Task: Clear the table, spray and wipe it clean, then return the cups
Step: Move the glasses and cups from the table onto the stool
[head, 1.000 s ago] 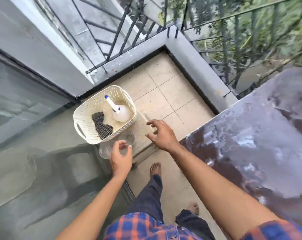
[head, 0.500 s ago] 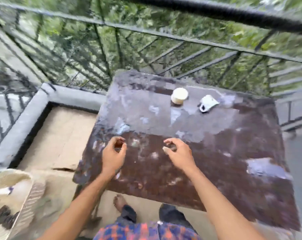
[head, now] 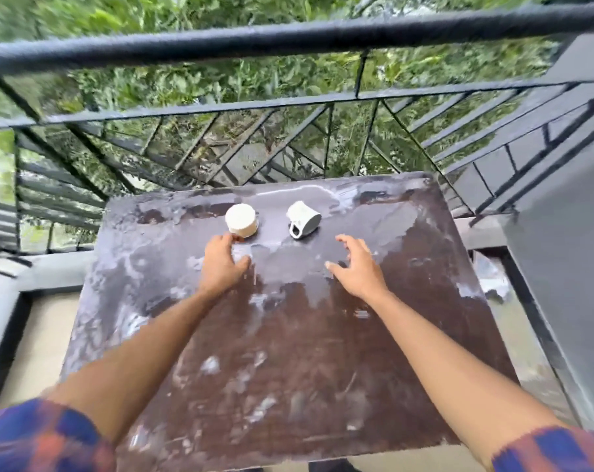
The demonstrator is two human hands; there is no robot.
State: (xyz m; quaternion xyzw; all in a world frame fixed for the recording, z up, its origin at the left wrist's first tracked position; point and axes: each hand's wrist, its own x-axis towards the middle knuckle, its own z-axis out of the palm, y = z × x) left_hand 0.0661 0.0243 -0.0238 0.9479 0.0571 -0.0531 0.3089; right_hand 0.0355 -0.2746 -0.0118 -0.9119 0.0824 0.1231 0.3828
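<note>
A dark brown table (head: pixel 288 352) with pale smears fills the middle of the head view. Two white cups stand near its far edge: a plain upturned cup (head: pixel 241 219) on the left and a cup with a handle (head: pixel 302 221) lying on its side to the right. My left hand (head: pixel 222 264) hovers just in front of the left cup, fingers spread, fingertips close to its base and holding nothing. Over the table, below and right of the handled cup, my right hand (head: pixel 355 267) is spread with curved fingers, also holding nothing.
A black metal railing (head: pixel 288 42) runs close behind the table, with greenery beyond. A grey wall (head: pixel 567 233) stands at the right. A low grey ledge (head: pixel 2 301) and tiled floor lie at the left of the table.
The view swung from the floor basket at the left onto the table. Both hands moved forward across the table toward the two cups and spread their fingers.
</note>
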